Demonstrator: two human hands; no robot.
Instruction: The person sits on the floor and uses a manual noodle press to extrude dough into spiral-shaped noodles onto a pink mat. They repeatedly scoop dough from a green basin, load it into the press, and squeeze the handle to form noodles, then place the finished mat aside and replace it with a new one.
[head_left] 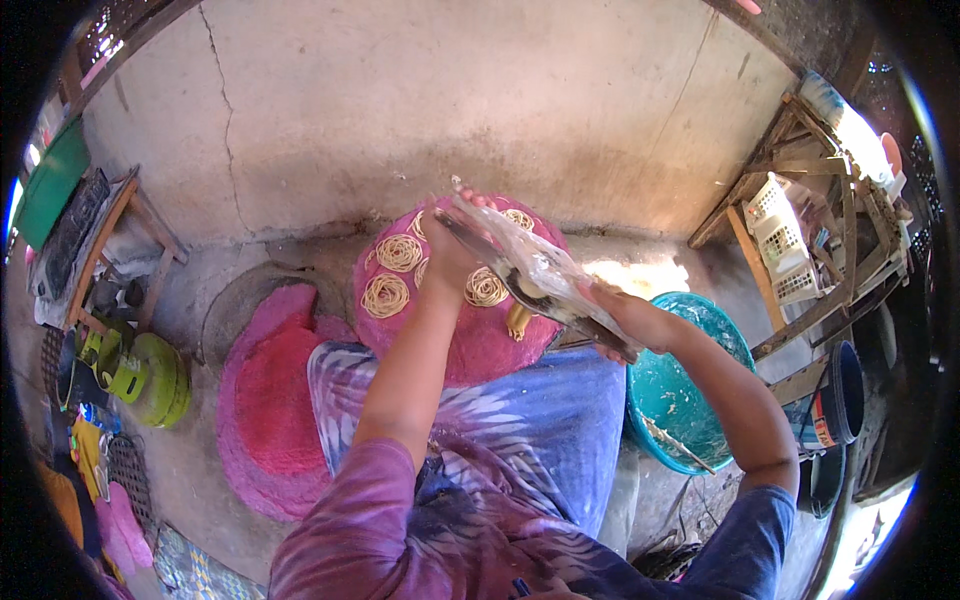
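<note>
In both hands I hold a long bar-shaped dough press (545, 262), slanted from far left to near right and partly wrapped in clear plastic. My left hand (452, 245) is closed round its far end; my right hand (637, 316) grips its near end. A brass-coloured cylinder (517, 318) shows beneath the bar. Under the press is a round pink mat or tray (440, 350), bearing several coiled nests of pale dough strands, among them a nest (398, 253) at left, a nest (384, 297) nearer me and a nest (486, 287) beside the cylinder. My left arm and the press hide part of the mat.
A teal basin (735, 345) with dough residue and a stick (675, 445) stands at right. Left of my legs lies a pink-red round mat (270, 400). Further left are a green gas cylinder (155, 380) and a wooden bench (118, 225). White baskets (780, 240) sit by a wooden rack.
</note>
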